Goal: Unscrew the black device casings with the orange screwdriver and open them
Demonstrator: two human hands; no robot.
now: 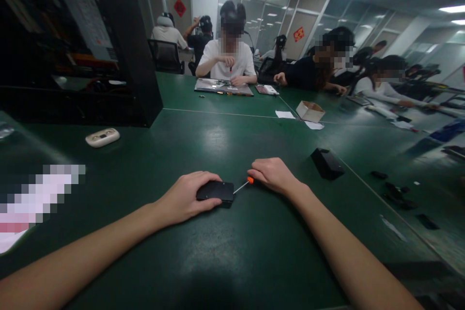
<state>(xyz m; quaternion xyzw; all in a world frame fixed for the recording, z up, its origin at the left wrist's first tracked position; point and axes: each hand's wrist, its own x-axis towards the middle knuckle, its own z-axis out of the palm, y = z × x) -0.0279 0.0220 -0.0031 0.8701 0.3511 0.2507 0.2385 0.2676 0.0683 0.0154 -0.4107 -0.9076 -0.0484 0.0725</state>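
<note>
My left hand (192,193) is closed around a flat black box-shaped device (221,192), which lies low over the green tabletop (203,247); its left part is hidden under my fingers. To the right, my right hand (271,173) grips a screwdriver (250,180) with an orange handle, most of which my fingers cover. The thin metal shaft slants down to the left, and its tip meets the right end of the black device. Whether the tip sits in a screw is too small to tell.
A large open black computer case (138,58) stands at the left, with a cream earbud case (102,137) before it. At the right lie a black block (327,163) and small dark parts (397,196). Farther back are a small open box (310,111) and a person (227,58) working on a panel.
</note>
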